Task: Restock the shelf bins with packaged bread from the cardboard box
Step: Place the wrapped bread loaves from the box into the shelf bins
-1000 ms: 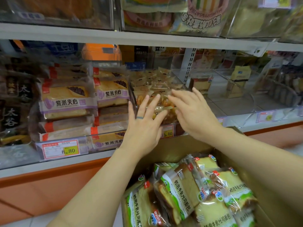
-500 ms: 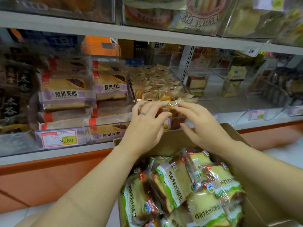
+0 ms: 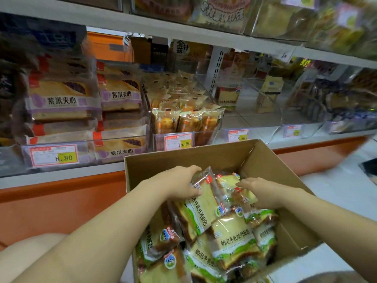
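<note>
An open cardboard box (image 3: 183, 160) stands in front of the shelf, filled with several green-and-white packs of sliced bread. My left hand (image 3: 179, 183) grips the top end of one upright bread pack (image 3: 201, 207) inside the box. My right hand (image 3: 263, 193) reaches into the box and closes its fingers on a second bread pack (image 3: 242, 198) beside the first. On the shelf, a clear bin (image 3: 255, 121) right of centre holds a single pack of the same bread (image 3: 227, 97) at its back.
A clear bin of small orange pastry packs (image 3: 185, 119) sits above the box. Left of it are stacked purple-label cake packs (image 3: 61, 99). More clear bins (image 3: 302, 111) line the shelf to the right. An orange plinth (image 3: 61, 201) runs below the shelf, with white floor (image 3: 336, 184) on the right.
Both hands came down from the pastry bin on the shelf into the cardboard box and took hold of bread packs. The view tilted down toward the box.
</note>
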Available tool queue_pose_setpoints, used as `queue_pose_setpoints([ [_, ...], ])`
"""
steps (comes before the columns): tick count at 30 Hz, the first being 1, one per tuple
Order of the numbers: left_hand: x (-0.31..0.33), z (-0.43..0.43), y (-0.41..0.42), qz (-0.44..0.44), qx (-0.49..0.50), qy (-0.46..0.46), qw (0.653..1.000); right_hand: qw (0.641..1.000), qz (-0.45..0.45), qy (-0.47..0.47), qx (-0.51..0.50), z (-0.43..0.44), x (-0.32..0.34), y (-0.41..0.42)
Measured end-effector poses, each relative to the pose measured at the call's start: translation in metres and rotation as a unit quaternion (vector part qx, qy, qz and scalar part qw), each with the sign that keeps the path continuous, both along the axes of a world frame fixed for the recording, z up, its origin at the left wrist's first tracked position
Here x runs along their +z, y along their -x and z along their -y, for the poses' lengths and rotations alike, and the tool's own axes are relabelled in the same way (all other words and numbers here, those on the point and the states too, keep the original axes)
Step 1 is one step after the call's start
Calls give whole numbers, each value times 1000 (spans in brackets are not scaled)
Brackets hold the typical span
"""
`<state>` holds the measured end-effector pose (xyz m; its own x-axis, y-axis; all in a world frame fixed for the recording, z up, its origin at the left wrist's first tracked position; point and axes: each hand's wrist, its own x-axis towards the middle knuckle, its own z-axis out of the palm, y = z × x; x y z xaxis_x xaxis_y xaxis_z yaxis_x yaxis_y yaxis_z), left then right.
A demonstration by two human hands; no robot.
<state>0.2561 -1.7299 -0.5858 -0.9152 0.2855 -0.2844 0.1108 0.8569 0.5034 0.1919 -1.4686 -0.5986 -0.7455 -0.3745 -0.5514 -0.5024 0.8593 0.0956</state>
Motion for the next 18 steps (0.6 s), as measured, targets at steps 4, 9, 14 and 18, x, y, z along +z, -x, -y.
queue_pose_setpoints([
  [4, 2, -3, 4, 6, -5, 0, 1000, 1000, 5, -19, -5, 3, -14, 10],
  [9, 4, -3, 6, 11, -9, -3, 1000, 995, 11, -95, 32, 12, -13, 15],
  [14, 4, -4, 7, 18, -10, -11, 1000, 997, 4, -62, 51, 3, 4, 5],
  [18, 6, -3, 6, 50, -8, -22, 998, 999, -24, 22, 9, -11, 32, -6],
])
